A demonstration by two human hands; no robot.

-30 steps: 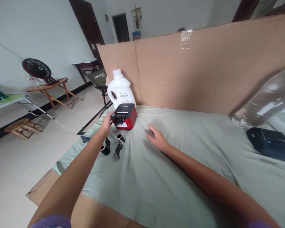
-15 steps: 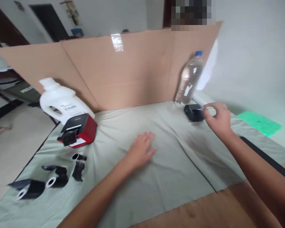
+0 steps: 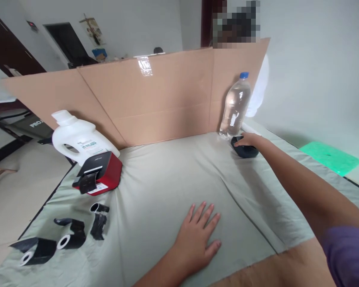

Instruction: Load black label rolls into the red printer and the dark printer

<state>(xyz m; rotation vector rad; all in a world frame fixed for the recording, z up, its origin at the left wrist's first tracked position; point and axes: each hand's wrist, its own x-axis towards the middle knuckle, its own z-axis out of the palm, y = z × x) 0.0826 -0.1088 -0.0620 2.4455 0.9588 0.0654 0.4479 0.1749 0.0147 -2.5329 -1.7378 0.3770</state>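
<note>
My left hand point(image 3: 196, 239) lies flat on the pale green cloth point(image 3: 161, 175) with its fingers spread, holding nothing. Over at the back right, my right hand point(image 3: 249, 139) is on top of a small black boxy device point(image 3: 245, 152), its fingers bent over the upper side and partly hidden. The device rests on the cloth, just in front of a clear bottle point(image 3: 235, 105) with a blue cap. A red and black label printer point(image 3: 103, 173) sits at the left, with a black strip hanging from its front.
Behind the printer leans a white jug point(image 3: 83, 137). Black rolls, one a full roll point(image 3: 42, 251), lie at the front left. A cardboard panel point(image 3: 164, 95) stands along the back. At the right is a green mat point(image 3: 330, 157). Someone's blurred-out head shows above the panel.
My right hand has come down onto the black device from beside it. My left hand has moved nearer to me and spread flat. The view has tilted up slightly.
</note>
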